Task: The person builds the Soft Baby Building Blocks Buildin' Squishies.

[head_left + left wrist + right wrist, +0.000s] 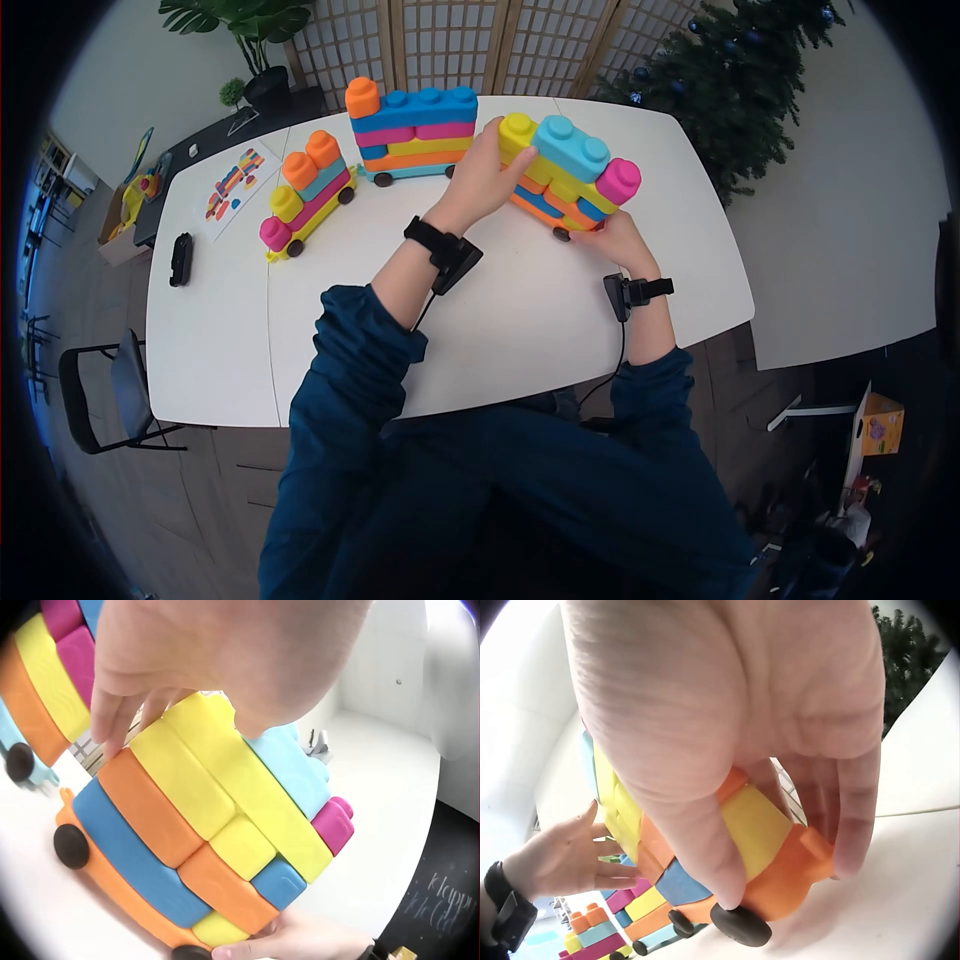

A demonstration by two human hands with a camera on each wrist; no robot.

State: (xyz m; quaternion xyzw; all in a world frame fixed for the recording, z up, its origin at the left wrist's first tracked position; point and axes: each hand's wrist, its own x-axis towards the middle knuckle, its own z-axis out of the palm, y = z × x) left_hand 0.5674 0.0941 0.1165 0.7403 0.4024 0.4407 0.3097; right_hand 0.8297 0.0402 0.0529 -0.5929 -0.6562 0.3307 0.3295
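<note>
A block car on an orange wheeled base (142,907), stacked with orange, blue and yellow blocks, stands tilted across the table's right half. On its top are a light blue block (572,147) and a magenta one (619,180). My left hand (478,185) holds the car's upper left end, thumb on the near side and fingers behind. At the lower right end, my right hand (622,243) grips the base, its thumb beside a black wheel (741,925). Left of my left hand stands a second car with a long blue top block (415,106).
A smaller car with orange knobs (312,190) stands further left, beside a printed picture sheet (236,190). A black object (181,260) lies near the table's left edge. Behind the table are a lattice screen (450,45) and a decorated tree (715,90).
</note>
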